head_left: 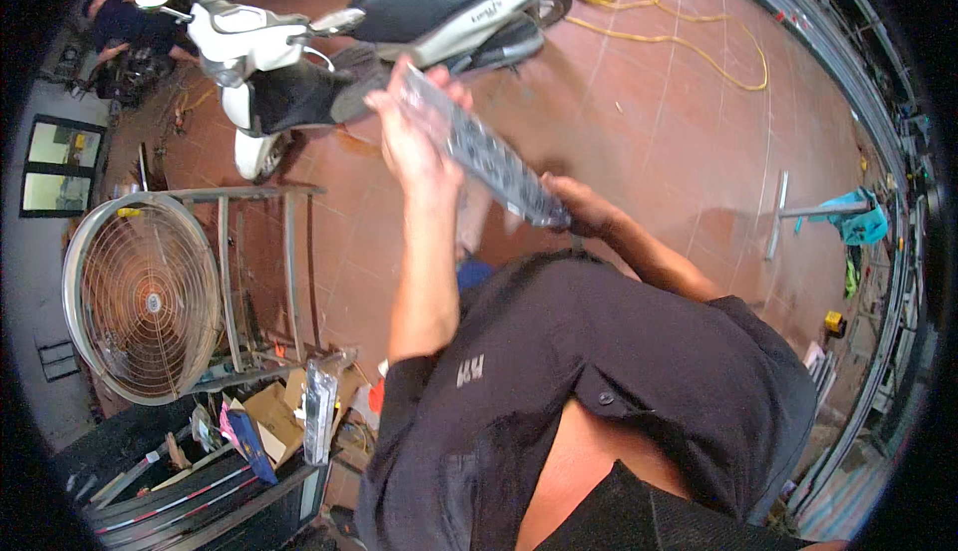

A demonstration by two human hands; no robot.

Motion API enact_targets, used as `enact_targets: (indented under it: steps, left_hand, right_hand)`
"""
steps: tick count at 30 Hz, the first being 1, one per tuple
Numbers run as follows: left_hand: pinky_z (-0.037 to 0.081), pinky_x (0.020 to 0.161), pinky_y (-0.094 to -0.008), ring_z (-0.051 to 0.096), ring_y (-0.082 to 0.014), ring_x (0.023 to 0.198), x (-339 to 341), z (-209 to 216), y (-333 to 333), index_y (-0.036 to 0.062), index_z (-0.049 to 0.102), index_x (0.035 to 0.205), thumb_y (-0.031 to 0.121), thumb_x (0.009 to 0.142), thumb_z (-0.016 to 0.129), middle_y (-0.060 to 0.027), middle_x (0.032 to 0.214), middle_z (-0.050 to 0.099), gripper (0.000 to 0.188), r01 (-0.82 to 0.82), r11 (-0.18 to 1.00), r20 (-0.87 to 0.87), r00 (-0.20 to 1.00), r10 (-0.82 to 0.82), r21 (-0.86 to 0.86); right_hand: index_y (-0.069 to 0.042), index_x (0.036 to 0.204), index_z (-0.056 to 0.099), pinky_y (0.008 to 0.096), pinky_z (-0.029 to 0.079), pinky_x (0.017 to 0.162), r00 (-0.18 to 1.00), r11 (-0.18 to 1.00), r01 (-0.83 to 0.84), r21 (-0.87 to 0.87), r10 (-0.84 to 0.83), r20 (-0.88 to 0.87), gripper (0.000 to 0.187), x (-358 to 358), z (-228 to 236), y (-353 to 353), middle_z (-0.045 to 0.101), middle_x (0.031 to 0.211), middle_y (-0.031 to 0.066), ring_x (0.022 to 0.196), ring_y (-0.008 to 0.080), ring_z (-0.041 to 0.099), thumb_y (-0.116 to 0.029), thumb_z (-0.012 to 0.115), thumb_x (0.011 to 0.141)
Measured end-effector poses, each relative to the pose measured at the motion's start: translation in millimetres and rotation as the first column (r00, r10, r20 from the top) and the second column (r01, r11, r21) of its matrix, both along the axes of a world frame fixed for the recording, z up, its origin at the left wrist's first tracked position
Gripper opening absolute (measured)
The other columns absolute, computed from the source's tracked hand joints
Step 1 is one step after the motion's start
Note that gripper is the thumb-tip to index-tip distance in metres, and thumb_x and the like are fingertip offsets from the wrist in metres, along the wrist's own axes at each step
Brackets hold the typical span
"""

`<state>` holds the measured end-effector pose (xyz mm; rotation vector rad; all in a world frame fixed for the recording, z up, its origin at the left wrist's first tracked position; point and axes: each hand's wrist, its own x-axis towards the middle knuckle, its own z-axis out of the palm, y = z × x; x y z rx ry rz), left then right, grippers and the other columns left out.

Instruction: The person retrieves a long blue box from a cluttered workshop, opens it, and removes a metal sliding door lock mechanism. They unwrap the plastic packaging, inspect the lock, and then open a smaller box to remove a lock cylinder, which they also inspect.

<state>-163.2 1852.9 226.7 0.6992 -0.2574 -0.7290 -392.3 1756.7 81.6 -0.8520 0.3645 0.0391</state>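
Held out in front of my body is a long, narrow dark power strip (489, 160), wrapped in clear shiny plastic. It slants from upper left to lower right, with a row of repeated socket-like shapes along its face. My left hand (414, 147) is closed round its upper end, the fingers showing beyond the far edge. At the lower end my right hand (582, 204) grips it, some of its fingers hidden behind the strip.
A white and black scooter (439, 27) stands ahead on the red tiled floor (659, 142). To the left is a large round fan (150, 301) on a metal frame, with a cluttered box (274, 421) below. A yellow hose (679, 40) lies far right; a person (125, 37) is far left.
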Motion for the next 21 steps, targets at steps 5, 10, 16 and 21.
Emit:
enact_targets:
  steps: [5, 10, 16, 21]
  left_hand:
    - [0.046, 0.105, -0.0567, 0.059, -0.039, 0.12, 13.1, -19.0, -107.8, 0.0008, 0.048, 0.141, 0.086, 0.088, 0.018, -0.0203, 0.133, 0.06, 0.105, 0.201, 0.973, -0.221, 0.95, -0.222, -0.111]
    - [0.054, 0.094, -0.0481, 0.066, -0.0339, 0.108, -3.3, -74.8, -187.9, 0.0053, 0.051, 0.138, 0.061, 0.105, 0.029, -0.0156, 0.124, 0.065, 0.069, 0.37, 0.925, -0.176, 0.908, -0.38, -0.092]
    - [0.052, 0.063, -0.0321, 0.062, -0.0183, 0.068, 32.7, -126.2, -303.2, 0.0081, 0.069, 0.104, 0.044, 0.103, 0.05, -0.0048, 0.083, 0.065, 0.04, 0.297, 0.833, 0.011, 0.94, -0.341, 0.466]
    - [0.053, 0.085, -0.0319, 0.065, -0.0144, 0.097, 58.6, -107.7, -413.7, 0.0064, 0.064, 0.132, 0.023, 0.1, 0.063, -0.0044, 0.112, 0.07, 0.035, 0.397, 0.893, -0.114, 0.917, -0.381, 0.211]
  right_hand:
    - [0.0, 0.124, 0.061, 0.0288, 0.051, 0.084, 0.976, 0.972, 0.213, -0.098, -0.206, 0.071, 0.033, 3.7, 57.2, -49.7, 0.068, 0.107, 0.0037, 0.093, 0.0111, 0.062, -0.025, 0.058, 0.103]
    - [0.003, 0.127, 0.059, 0.0282, 0.048, 0.094, 0.893, 0.791, 0.434, -0.431, -0.443, 0.085, 0.032, 42.9, 75.5, -118.7, 0.067, 0.113, 0.0051, 0.104, 0.0116, 0.06, -0.014, 0.061, 0.1]
    - [0.001, 0.121, 0.063, 0.0271, 0.047, 0.084, 0.816, 0.549, 0.428, -0.718, -0.576, 0.046, 0.032, 91.8, 79.1, -242.0, 0.067, 0.105, 0.0054, 0.095, 0.0135, 0.059, -0.024, 0.056, 0.103]
    - [-0.005, 0.102, 0.063, 0.0212, 0.036, 0.055, 0.567, 0.424, 0.633, -0.648, -0.824, 0.015, 0.027, 119.1, 55.9, -321.1, 0.05, 0.073, -0.0063, 0.064, 0.0026, 0.044, -0.028, 0.05, 0.108]
